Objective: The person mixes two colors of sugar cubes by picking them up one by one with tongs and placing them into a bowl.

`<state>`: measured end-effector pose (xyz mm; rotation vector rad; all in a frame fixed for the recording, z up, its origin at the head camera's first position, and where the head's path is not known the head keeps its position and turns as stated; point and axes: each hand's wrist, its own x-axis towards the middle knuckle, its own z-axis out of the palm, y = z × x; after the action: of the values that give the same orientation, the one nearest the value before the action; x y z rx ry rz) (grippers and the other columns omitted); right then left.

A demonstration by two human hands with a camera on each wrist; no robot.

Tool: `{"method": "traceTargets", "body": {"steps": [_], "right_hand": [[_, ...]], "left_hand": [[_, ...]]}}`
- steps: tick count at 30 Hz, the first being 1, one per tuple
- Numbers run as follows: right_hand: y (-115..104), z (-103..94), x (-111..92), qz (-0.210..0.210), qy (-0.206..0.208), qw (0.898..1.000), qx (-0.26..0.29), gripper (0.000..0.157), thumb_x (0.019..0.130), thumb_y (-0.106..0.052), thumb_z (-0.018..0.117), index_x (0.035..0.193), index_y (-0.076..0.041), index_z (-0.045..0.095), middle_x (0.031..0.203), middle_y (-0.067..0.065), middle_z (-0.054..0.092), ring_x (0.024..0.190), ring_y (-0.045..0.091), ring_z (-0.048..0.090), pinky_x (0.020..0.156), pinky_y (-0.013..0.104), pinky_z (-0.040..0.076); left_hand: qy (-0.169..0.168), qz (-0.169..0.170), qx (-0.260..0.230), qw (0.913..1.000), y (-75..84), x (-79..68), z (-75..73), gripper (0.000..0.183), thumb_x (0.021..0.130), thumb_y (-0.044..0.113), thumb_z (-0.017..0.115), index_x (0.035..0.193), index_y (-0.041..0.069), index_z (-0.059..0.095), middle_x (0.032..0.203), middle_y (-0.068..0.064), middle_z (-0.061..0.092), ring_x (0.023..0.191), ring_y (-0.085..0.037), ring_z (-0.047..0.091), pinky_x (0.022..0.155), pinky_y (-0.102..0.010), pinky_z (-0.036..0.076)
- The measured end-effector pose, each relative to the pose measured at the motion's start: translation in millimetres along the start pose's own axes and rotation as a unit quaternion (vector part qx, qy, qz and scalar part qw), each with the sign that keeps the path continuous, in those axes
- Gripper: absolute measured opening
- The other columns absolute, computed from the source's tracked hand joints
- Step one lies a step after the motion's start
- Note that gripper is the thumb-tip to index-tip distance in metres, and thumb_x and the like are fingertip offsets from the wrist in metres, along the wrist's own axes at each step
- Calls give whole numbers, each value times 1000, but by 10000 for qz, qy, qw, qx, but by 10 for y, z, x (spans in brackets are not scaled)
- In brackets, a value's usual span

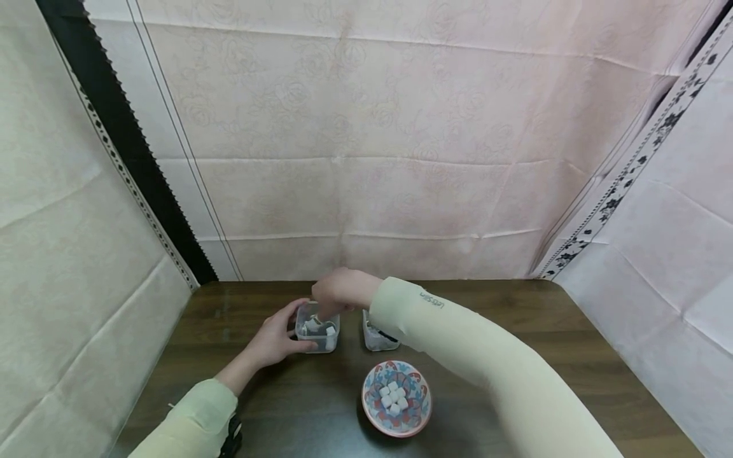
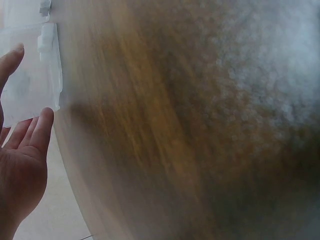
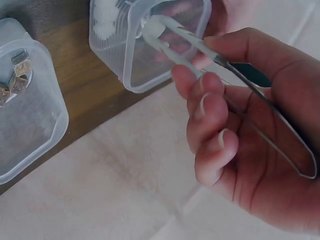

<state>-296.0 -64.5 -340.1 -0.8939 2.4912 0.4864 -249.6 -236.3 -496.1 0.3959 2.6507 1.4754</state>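
My left hand (image 1: 276,337) grips a clear plastic box (image 1: 331,346), thumb on its near side and fingers at the far left. White cubes (image 3: 106,17) lie inside it. Above the box, my right hand (image 1: 343,289) holds metal tongs with whitish tips (image 3: 186,35). In the right wrist view the tips reach into the box's mouth, with a white cube (image 3: 154,29) between them. In the left wrist view, the left thumb and fingers span the same box (image 2: 30,75).
Just right of that box stands a second clear box (image 1: 379,342) with brownish pieces (image 3: 20,75) in it, partly covered by the right sleeve. Nearer, a patterned bowl (image 1: 366,416) holds several white cubes (image 1: 393,397). Cloth (image 1: 401,203) hangs behind the wooden table (image 1: 309,407).
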Motion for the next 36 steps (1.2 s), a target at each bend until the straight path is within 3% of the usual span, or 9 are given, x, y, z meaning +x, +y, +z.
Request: {"method": "traceTargets", "body": {"steps": [5,11,16,19,27,36], "right_hand": [[142,-39,-117,-277,-26,9995,149,47,106,-41,63,67,-15,62,52,-5,45,44,11,42,48,28,39],[278,-36,-347,-802,752,9930,-422,46,105,-43,64,67,-19,61,59,-9,51,55,10,45,53,26,39],[402,20,-515,-1229,1256,9839,-333,57,104,-38,68,58,-22,40,54,-11,33,52,8,29,50,24,26],[492,64,-611,-1504,1409,9785,-99,59,105,-35,68,57,-22,35,53,-11,26,51,6,23,51,24,22],[758,229,-855,-1750,1654,9682,672,49,104,-30,67,62,-24,43,55,-12,35,50,3,29,51,21,25],[956,420,-1204,-1536,1712,9675,1054,38,104,-31,69,69,-23,55,58,-13,42,52,3,35,52,23,28]], "left_hand": [[42,-64,87,9999,5,-6,4,95,85,21,93,162,9,39,162,-23,45,142,-43,53,105,-49,58],[90,-123,126,9998,20,-13,10,96,84,21,94,162,7,39,161,-24,45,142,-45,53,105,-51,57],[97,-132,115,9998,28,-15,15,96,84,19,95,161,7,40,159,-24,47,141,-45,53,105,-51,57],[110,-170,125,9997,22,-15,17,95,84,19,94,161,7,40,159,-23,47,140,-44,54,105,-51,57],[106,-153,186,9997,13,-22,16,97,84,21,94,163,8,38,160,-24,46,142,-46,52,105,-51,57],[105,-70,165,9998,26,-8,18,97,83,20,95,162,7,39,157,-25,48,140,-45,54,102,-50,59]]}}
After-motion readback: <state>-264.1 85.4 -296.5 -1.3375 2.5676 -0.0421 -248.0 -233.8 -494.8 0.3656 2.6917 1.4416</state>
